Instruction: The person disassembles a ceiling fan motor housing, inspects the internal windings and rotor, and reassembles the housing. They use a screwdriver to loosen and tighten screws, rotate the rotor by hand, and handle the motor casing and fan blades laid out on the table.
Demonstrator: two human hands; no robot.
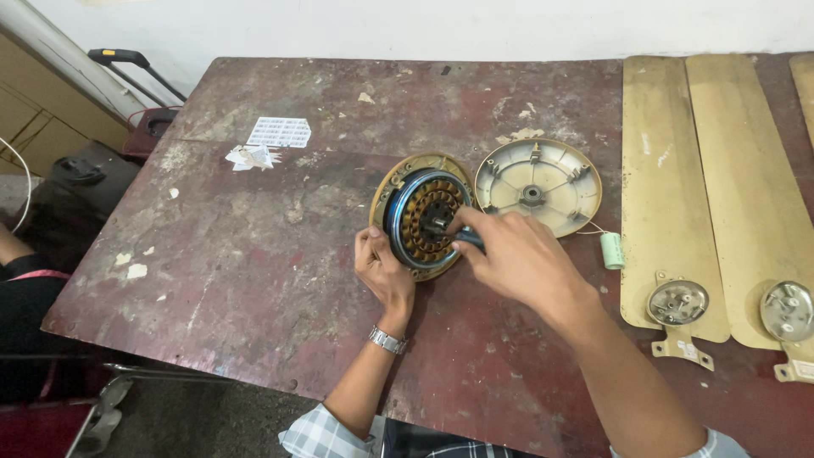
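Note:
An opened ceiling fan motor [420,212], with copper windings in a blue ring inside a tan round housing, lies on a worn dark red table [280,246]. My left hand [381,270] presses against its lower left rim. My right hand [509,254] is closed on a dark tool handle [469,240] whose tip meets the motor's hub. The motor's pale round cover [538,184] lies upturned just to the right. A small green capacitor [611,250] on a thin wire rests beside it.
Tan fan blades [670,187] with metal mounting brackets [677,303] lie along the table's right side. A paper label [280,131] and scraps sit at the far left. A black suitcase [80,182] stands on the floor at left, next to another person's dark sleeve [21,280].

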